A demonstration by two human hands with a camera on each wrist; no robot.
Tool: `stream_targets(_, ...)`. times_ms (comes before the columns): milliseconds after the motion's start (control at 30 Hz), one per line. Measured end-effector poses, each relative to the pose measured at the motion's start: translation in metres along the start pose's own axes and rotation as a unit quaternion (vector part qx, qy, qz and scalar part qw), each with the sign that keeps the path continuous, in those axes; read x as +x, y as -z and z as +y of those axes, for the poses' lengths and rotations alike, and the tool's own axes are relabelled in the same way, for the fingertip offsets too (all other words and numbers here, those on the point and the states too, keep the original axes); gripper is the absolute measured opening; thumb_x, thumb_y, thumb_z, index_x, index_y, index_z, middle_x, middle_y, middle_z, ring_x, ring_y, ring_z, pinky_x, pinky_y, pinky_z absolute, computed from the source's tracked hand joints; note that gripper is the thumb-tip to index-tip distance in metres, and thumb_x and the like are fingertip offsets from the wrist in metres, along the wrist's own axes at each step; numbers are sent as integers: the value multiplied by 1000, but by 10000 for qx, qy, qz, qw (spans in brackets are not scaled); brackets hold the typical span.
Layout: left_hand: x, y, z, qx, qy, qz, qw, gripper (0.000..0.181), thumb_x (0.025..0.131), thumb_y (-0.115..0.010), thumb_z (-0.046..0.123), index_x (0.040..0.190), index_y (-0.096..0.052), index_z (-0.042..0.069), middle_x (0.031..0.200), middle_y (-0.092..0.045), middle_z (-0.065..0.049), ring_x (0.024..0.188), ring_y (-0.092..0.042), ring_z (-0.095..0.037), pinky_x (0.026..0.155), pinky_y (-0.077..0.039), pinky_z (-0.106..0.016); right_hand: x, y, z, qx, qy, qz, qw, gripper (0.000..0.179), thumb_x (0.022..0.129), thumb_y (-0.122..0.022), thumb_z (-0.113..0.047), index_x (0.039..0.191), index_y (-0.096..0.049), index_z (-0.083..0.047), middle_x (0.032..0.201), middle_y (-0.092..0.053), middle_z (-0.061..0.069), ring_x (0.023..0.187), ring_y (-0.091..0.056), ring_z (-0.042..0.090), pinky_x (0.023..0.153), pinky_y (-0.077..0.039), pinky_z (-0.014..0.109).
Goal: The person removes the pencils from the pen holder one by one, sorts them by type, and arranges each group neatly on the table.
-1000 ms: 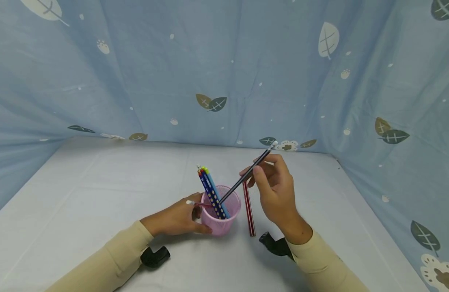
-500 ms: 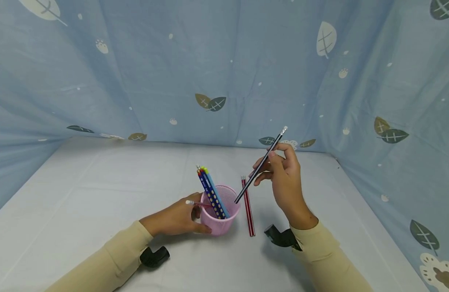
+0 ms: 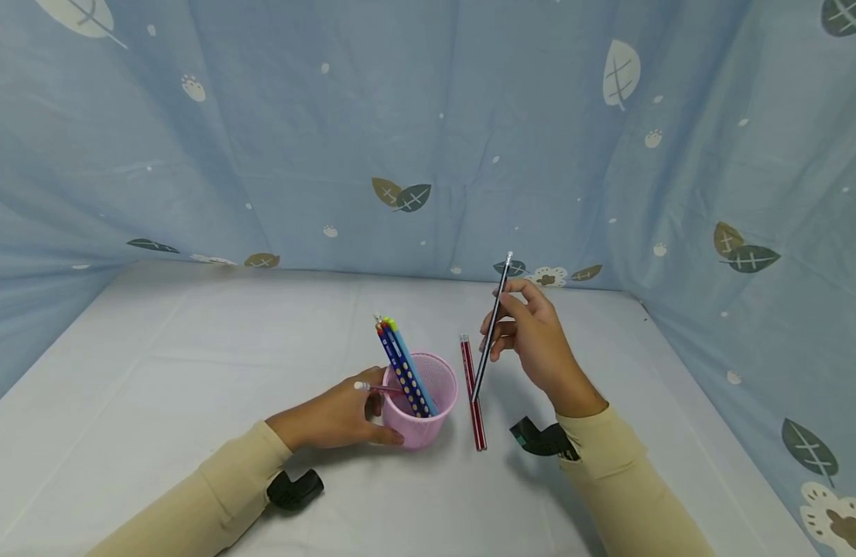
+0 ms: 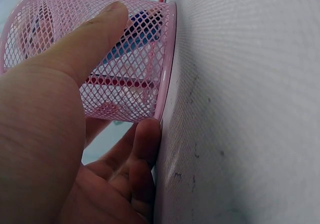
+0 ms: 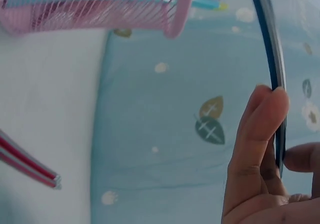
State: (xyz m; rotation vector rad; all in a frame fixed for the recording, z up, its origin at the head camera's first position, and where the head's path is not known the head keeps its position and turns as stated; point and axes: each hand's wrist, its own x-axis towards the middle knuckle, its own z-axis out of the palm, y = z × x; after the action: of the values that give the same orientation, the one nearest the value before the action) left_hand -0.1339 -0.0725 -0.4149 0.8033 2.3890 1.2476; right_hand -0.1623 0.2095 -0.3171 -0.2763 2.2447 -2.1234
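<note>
Head view: a slim black pencil with pale lengthwise stripes (image 3: 491,331) is held above the white-covered desk (image 3: 261,333), between the desk's middle and its right edge. Its long axis stands steeply, the white-and-silver eraser end up and leaning slightly toward the far right corner, the other end down and slanted toward the near edge. That lower end overlaps two red pencils with pale stripes (image 3: 477,429); whether it touches them cannot be told.

The right hand (image 3: 535,340) pinches the black pencil between thumb and forefinger above its middle, the remaining fingers bent and slightly parted beneath. The right wrist view also shows fingertips and thumb on opposite sides of the shaft.

The left hand (image 3: 333,418) clasps a round pink mesh cup (image 3: 417,435), thumb along the wall facing the desk's near edge, fingers curled round the side facing the left edge. The cup stands upright, its base on the desk in the left wrist view.

Inside, dark blue pencils with yellow dots (image 3: 403,367) and a light blue pencil (image 3: 412,370) lean toward the far left corner. A thin red pencil with a white eraser (image 3: 382,388) tilts over the rim toward the left edge, above the left hand.

The two red pencils lie side by side near the cup, silvery ends toward the far edge.
</note>
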Motion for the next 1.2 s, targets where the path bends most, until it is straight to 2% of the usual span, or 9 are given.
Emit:
stream_targets(267,0,1,2,-27,83,-27,10000,73,74,-88,39,135,-54,19,111,-56,-2,96,-52,-19,78,-49,-28,11,6,11,-318,-492,-10,9983,18,107,-42,-17,122,-46,-7,72,-64,4,57,-65,18,52,-55,28)
stream_targets(500,0,1,0,-20,37,-41,10000,73,75,-88,39,136,-53,19,113,-56,-2,97,-52,-18,79,-49,-28,21,14,30,-495,-875,-224,9947,20,106,-44,-17,123,-45,-7,76,-63,4,57,-62,16,54,-55,27)
stream_targets(767,0,1,0,24,112,-50,9999,74,74,-87,42,137,-52,22,113,-56,0,97,-52,-18,79,-50,-28,31,24,50,-922,-1301,-434,9862,34,102,-49,-15,132,-42,-2,80,-68,8,55,-60,16,57,-57,29)
stream_targets(1200,0,0,0,-9,106,-49,9999,74,74,-88,42,136,-53,24,114,-56,2,98,-53,-17,80,-50,-28,34,31,66,-939,-1687,-898,9771,41,99,-50,-10,136,-39,3,87,-60,8,56,-61,15,54,-56,31)
